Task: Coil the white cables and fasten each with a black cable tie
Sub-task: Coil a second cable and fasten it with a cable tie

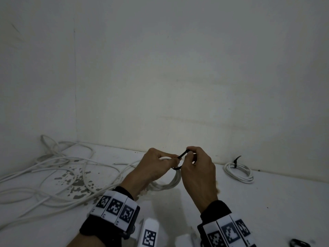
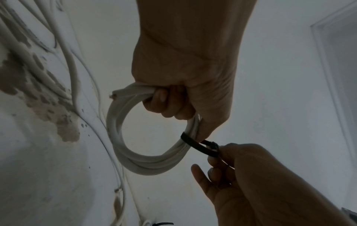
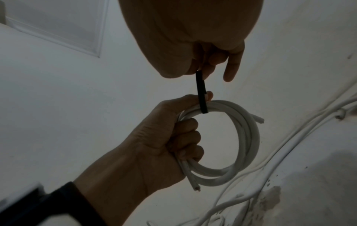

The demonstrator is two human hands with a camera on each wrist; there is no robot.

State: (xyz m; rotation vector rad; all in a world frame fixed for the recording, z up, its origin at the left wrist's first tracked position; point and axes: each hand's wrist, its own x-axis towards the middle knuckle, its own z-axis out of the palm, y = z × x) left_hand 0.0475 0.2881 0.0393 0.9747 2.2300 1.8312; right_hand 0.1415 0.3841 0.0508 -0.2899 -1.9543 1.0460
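With the left hand point(image 1: 156, 166) gripping the white coil point(image 3: 243, 137) above the surface point(image 1: 267, 202) and the right hand point(image 1: 197, 168) pinching the black cable tie point(image 3: 201, 94) looped round it, the apparently unlocked tie could slip free, letting turns spring apart.

Left hand point(image 1: 156, 166) gripping white coil point(image 1: 170, 182), right hand point(image 1: 197, 168) pinching black tie point(image 1: 183, 155)

Head cam sits up high looking forward and down, with both hands near 6 o'clock. Each wrist cam shoots close along its own hand, wall behind. All three catch the white cable coil point(image 1: 170, 182) point(image 2: 123, 137) point(image 3: 245, 142) and black cable tie point(image 1: 182, 155) point(image 2: 195, 145) point(image 3: 201, 93).
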